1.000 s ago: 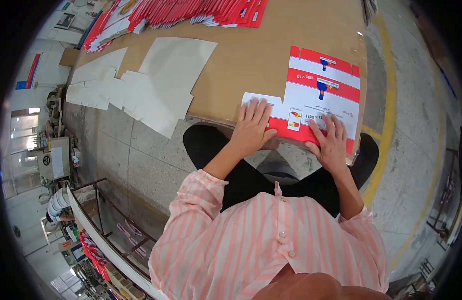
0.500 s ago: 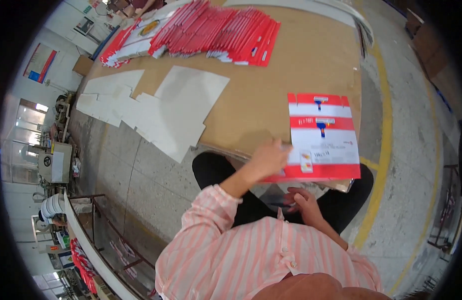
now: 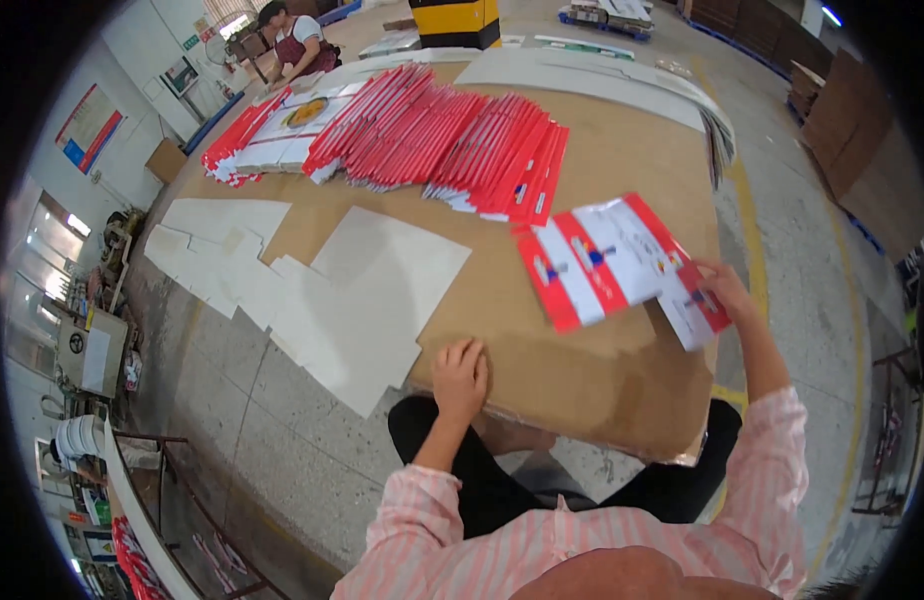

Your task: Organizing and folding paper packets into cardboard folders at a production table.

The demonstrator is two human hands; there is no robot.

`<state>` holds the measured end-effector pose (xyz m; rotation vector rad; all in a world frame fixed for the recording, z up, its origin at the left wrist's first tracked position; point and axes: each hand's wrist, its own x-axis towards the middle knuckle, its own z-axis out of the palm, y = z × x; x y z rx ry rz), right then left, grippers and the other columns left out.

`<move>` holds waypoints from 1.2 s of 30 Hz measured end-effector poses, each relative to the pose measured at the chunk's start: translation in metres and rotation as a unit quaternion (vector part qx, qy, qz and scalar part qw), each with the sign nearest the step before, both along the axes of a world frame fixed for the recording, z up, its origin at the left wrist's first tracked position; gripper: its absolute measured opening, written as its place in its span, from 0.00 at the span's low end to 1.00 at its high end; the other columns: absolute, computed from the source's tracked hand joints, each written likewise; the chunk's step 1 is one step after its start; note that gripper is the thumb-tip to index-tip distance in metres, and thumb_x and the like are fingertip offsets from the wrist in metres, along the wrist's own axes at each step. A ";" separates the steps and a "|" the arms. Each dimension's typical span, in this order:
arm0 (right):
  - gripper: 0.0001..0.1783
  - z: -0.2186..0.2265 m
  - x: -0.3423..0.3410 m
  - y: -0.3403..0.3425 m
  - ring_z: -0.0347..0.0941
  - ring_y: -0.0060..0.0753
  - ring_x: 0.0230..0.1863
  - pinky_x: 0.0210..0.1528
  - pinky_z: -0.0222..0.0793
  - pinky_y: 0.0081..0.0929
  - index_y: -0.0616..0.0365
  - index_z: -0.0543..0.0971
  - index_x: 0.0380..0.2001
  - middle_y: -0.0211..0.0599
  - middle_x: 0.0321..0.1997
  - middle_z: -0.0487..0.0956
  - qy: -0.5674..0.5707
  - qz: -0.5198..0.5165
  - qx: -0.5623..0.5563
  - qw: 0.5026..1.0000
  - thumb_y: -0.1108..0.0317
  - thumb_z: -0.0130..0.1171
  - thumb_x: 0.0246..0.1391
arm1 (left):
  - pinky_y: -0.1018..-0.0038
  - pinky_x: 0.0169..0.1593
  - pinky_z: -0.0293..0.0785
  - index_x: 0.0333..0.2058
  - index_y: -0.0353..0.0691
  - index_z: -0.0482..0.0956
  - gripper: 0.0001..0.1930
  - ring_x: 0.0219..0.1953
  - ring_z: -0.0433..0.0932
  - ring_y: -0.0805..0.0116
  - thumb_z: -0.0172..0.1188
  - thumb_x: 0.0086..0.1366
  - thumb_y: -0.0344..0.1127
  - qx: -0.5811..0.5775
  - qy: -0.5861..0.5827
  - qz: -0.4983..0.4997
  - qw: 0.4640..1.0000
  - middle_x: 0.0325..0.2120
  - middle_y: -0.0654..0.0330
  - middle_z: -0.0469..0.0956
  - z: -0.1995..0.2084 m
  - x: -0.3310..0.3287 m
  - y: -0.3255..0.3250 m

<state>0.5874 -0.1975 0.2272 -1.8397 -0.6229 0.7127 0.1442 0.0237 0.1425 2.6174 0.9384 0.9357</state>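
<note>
My right hand [image 3: 726,292] grips the right end of a red-and-white printed carton blank [image 3: 600,262], which carries small blue pictures. The blank sits at a slant over the right part of the table, its near right panel bent at an angle to the rest. Whether its far side touches the tabletop I cannot tell. At the table's near edge, left of the blank, my left hand [image 3: 460,378] lies on the brown surface with its fingers stretched out and nothing in it.
A long overlapping row of red-and-white folded cartons [image 3: 442,135] lies across the brown table [image 3: 542,370]. White cardboard pieces [image 3: 367,290] overhang its near left edge. Beyond the table, a person [image 3: 302,50] works at the far left, near a yellow-and-black block [image 3: 457,20].
The blank has shifted away from the near edge and turned aslant. My right hand came up from below the table and took its right end; my left hand left it and moved left.
</note>
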 end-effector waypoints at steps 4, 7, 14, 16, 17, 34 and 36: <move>0.24 -0.055 0.038 0.162 0.78 0.32 0.30 0.33 0.74 0.29 0.59 0.78 0.50 0.41 0.33 0.81 -0.087 -0.071 -0.035 0.993 0.78 0.54 0.45 | 0.59 0.49 0.67 0.43 0.42 0.79 0.13 0.50 0.72 0.56 0.59 0.57 0.31 -0.006 -0.007 0.022 1.000 0.45 0.59 0.76 0.000 -0.015 0.002; 0.24 -0.116 0.045 0.277 0.78 0.47 0.42 0.44 0.73 0.39 0.61 0.76 0.51 0.53 0.41 0.81 -0.179 -0.099 -0.016 0.979 0.73 0.57 0.47 | 0.60 0.51 0.68 0.42 0.41 0.79 0.13 0.50 0.73 0.56 0.59 0.57 0.31 -0.032 -0.015 0.012 0.999 0.45 0.59 0.76 -0.001 -0.006 0.002; 0.25 -0.125 -0.015 0.340 0.67 0.27 0.15 0.17 0.63 0.27 0.64 0.71 0.53 0.36 0.21 0.74 -0.003 0.130 0.019 0.991 0.56 0.47 0.60 | 0.63 0.57 0.67 0.45 0.39 0.78 0.17 0.53 0.71 0.50 0.60 0.55 0.29 -0.118 -0.154 0.016 0.981 0.46 0.52 0.75 0.009 -0.050 0.010; 0.21 -0.113 -0.007 0.284 0.62 0.23 0.10 0.12 0.57 0.23 0.60 0.73 0.51 0.29 0.16 0.69 -0.022 0.067 -0.003 0.998 0.57 0.46 0.62 | 0.54 0.62 0.58 0.53 0.37 0.72 0.26 0.59 0.65 0.45 0.61 0.53 0.29 0.026 -0.126 0.206 0.970 0.52 0.49 0.71 0.013 -0.077 0.029; 0.20 -0.110 0.013 0.243 0.64 0.21 0.13 0.14 0.60 0.21 0.59 0.73 0.50 0.30 0.17 0.71 -0.054 0.118 0.009 0.991 0.58 0.45 0.63 | 0.50 0.63 0.55 0.58 0.34 0.66 0.32 0.61 0.62 0.43 0.62 0.52 0.28 0.067 -0.142 0.289 0.944 0.56 0.45 0.66 0.019 -0.087 0.043; 0.29 -0.023 -0.370 0.138 0.67 0.50 0.56 0.56 0.63 0.48 0.52 0.73 0.54 0.43 0.55 0.72 -0.429 0.437 0.182 0.770 0.62 0.64 0.45 | 0.68 0.48 0.73 0.49 0.34 0.68 0.23 0.43 0.76 0.64 0.57 0.52 0.19 -0.471 -0.549 0.229 0.651 0.41 0.55 0.77 -0.025 -0.119 0.024; 0.29 -0.018 -0.388 0.129 0.64 0.51 0.58 0.57 0.61 0.51 0.52 0.73 0.53 0.42 0.56 0.70 -0.501 0.443 0.163 0.725 0.62 0.64 0.44 | 0.68 0.49 0.73 0.50 0.34 0.69 0.22 0.43 0.76 0.63 0.57 0.54 0.19 -0.484 -0.539 0.225 0.651 0.42 0.55 0.77 -0.019 -0.110 -0.008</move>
